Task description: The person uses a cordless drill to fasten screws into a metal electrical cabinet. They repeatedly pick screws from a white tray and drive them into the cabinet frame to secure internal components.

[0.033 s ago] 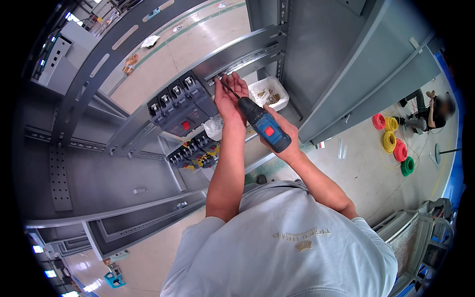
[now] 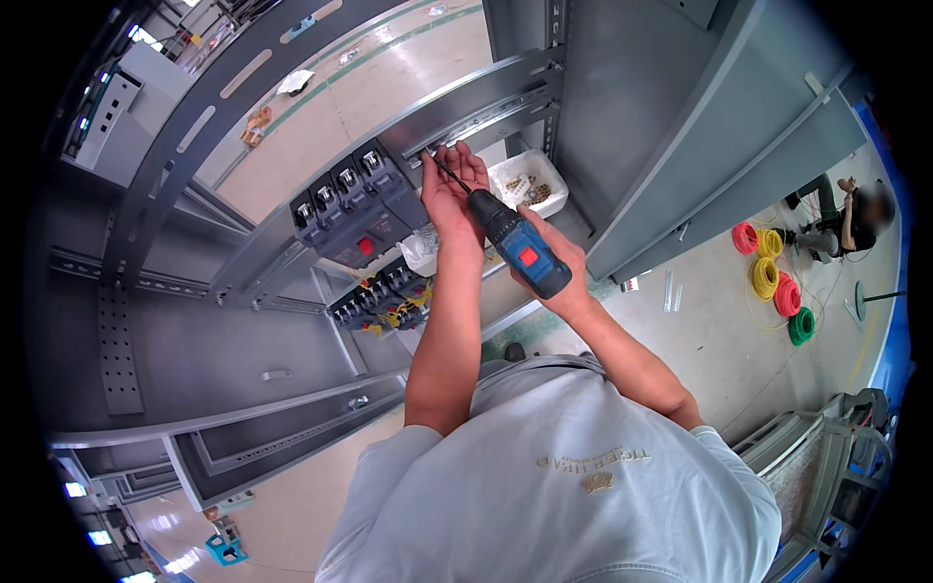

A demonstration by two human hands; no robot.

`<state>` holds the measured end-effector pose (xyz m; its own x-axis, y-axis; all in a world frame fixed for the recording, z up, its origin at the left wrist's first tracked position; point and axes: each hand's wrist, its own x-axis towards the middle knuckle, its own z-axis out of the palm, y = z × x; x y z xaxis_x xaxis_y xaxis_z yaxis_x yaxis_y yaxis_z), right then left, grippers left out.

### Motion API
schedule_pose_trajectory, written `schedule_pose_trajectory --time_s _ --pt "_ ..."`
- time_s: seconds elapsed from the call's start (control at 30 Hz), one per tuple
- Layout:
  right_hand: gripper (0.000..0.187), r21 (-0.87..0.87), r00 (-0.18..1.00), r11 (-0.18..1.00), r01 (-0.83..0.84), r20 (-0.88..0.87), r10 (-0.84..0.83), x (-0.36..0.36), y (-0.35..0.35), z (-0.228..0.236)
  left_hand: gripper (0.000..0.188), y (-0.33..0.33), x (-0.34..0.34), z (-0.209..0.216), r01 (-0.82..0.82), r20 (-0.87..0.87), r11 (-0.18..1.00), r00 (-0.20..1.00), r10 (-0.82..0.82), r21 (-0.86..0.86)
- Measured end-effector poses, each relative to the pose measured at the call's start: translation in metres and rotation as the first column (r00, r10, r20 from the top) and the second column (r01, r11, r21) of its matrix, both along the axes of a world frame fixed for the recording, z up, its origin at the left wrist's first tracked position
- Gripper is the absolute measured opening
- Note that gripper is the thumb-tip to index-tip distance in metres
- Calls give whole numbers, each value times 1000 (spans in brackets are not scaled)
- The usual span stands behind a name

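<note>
A blue and black cordless drill (image 2: pixel 530 255) with a red patch is gripped by my right hand (image 2: pixel 569 267). Its long thin bit (image 2: pixel 449 175) points up and left, passing over the palm of my left hand (image 2: pixel 455 194). The left fingers are curled close around the bit's tip, at the slotted metal rail (image 2: pixel 476 124); what they pinch there is too small to make out. Just left of that hand, a large dark grey circuit breaker (image 2: pixel 355 209) with a red switch is mounted on the crossbar.
A white tub (image 2: pixel 530 183) of small brass-coloured hardware stands right of my left hand. Smaller breakers (image 2: pixel 384 294) with yellow wires sit below the large one. The grey cabinet panel (image 2: pixel 719 165) rises at right. Wire coils (image 2: pixel 765 279) and a seated person (image 2: pixel 844 222) are farther right.
</note>
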<state>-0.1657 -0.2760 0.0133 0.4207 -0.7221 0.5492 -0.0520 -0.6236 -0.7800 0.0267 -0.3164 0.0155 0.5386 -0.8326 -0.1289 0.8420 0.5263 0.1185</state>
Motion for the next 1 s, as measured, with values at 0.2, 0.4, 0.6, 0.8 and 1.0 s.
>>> schedule_pose_trajectory --time_s 0.2,0.4,0.6,0.8,1.0 --pt "74 0 1000 1000 -6 12 6 3 0 -2 27 -2 4 -6 21 -2 998 1000 -21 -54" --pt "76 -9 1000 1000 -5 17 5 6 -2 -7 27 -2 3 -4 23 -16 999 1000 -24 -46" --pt "76 -9 1000 1000 -11 17 11 7 -3 -11 27 -1 2 -3 29 -9 998 1000 -29 -51" --pt "76 15 999 1000 -23 -40 24 6 -2 -15 28 -2 5 -6 61 -18 995 998 -63 -82" --pt "78 1 1000 1000 -16 14 16 9 -1 -14 28 -1 4 -5 64 -10 994 998 -66 -91"
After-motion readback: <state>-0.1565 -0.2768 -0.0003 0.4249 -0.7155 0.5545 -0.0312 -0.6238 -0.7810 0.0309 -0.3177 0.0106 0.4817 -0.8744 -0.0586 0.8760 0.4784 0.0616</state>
